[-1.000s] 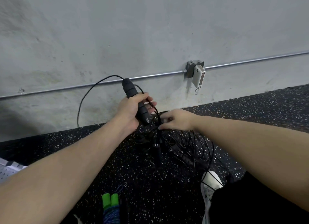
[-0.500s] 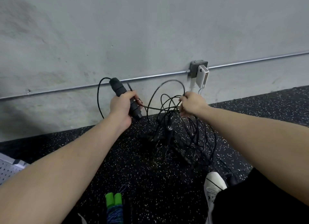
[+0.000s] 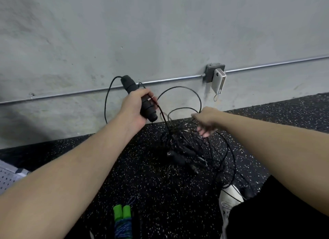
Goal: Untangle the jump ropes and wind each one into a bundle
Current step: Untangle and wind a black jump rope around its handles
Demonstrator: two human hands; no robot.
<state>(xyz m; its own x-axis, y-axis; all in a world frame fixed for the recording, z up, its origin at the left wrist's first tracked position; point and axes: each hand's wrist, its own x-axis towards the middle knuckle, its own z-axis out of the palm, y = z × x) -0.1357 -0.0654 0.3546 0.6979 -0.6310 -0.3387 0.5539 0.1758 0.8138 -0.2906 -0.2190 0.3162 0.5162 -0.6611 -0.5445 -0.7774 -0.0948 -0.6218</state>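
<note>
My left hand [image 3: 135,107] grips the black foam handle [image 3: 140,99] of a jump rope, raised in front of the wall. Its thin black cord loops off the handle's top and runs down into a tangle of black ropes [image 3: 188,149] on the speckled floor. My right hand [image 3: 204,121] hovers just above the tangle and holds strands of the black cord; a loop [image 3: 179,87] arches up beside it. The hand and the strands under it are blurred. More black handles [image 3: 178,157] lie inside the tangle.
A wound blue rope with green handles [image 3: 122,213] lies on the floor near me. My white shoe [image 3: 229,197] sits at the tangle's right edge, a cord across it. A metal conduit [image 3: 80,92] and a box with a white device [image 3: 218,80] run along the concrete wall.
My right hand went from the floor tangle up with a bunch of cords, then dropped slightly; the strands under it are now moving. My left hand stayed raised with the handle.
</note>
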